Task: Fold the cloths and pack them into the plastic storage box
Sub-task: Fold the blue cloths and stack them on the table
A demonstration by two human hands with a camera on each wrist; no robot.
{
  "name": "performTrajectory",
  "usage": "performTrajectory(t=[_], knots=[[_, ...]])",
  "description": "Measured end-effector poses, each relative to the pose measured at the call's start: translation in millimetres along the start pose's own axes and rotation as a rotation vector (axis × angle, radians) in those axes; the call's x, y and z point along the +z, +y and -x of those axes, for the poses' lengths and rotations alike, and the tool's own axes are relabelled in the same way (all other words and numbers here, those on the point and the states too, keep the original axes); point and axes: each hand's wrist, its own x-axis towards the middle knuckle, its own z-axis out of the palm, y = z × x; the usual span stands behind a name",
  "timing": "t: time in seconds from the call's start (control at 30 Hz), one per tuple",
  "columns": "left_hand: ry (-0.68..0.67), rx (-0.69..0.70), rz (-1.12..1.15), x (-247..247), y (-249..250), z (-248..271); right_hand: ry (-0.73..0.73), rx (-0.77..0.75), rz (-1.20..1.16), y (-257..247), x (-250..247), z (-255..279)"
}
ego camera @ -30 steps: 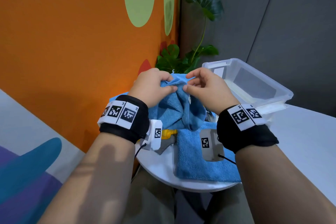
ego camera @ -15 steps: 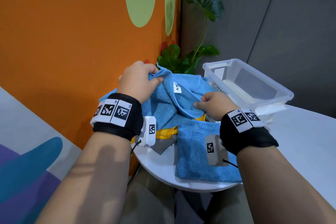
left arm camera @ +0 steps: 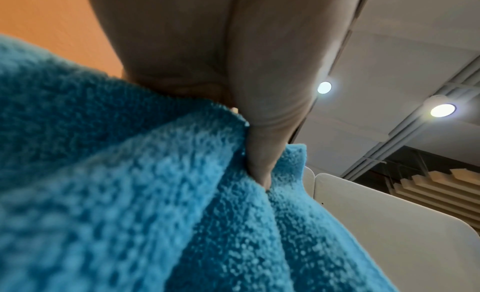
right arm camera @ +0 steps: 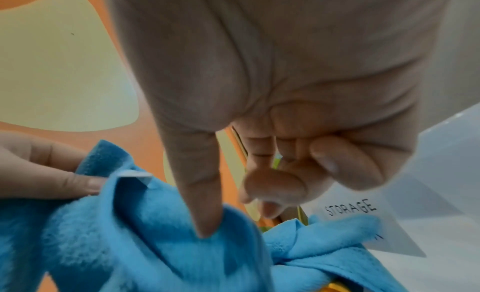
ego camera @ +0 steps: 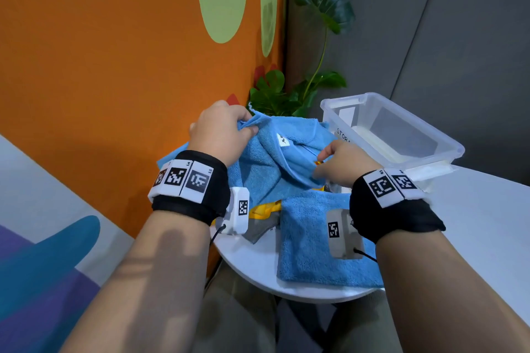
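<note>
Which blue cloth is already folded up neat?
The blue cloth lying flat nearest the person is the folded square. The other blue cloth is rumpled and lifted in both hands.

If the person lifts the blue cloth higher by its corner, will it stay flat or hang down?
Probably it hangs down: the blue cloth already sags in soft folds between the left hand and the right hand. Its fluffy pile suggests good grip, so it is unlikely to slip. It looks light, since a corner pinch holds it up.
</note>
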Motion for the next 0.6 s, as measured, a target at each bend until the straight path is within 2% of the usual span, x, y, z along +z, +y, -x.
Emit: performTrajectory(t=[0.07,0.23,0.33,0.43,0.5,0.6], knots=[[-0.017,0.022,0.006,3,4,0,0.046,-0.055,-0.158,-2,2,-2],[-0.04,0.096,0.008,8,12,0,0.237,-0.349,-0.382,-19,-2,5],[-0.039,0.141,0.018,10,16,1,0.178,-0.459,-0.436,-27,-5,12],[-0.061,0.196,0.071,10,18,2,0.123,-0.486,-0.356,-28,0,8],[-0.07,0.211,0.11,8,18,2,0.204,-0.466,-0.262,-26,2,4],[-0.007,0.172,0.166,1,11,1,0.335,-0.357,-0.261,-20,-1,0]])
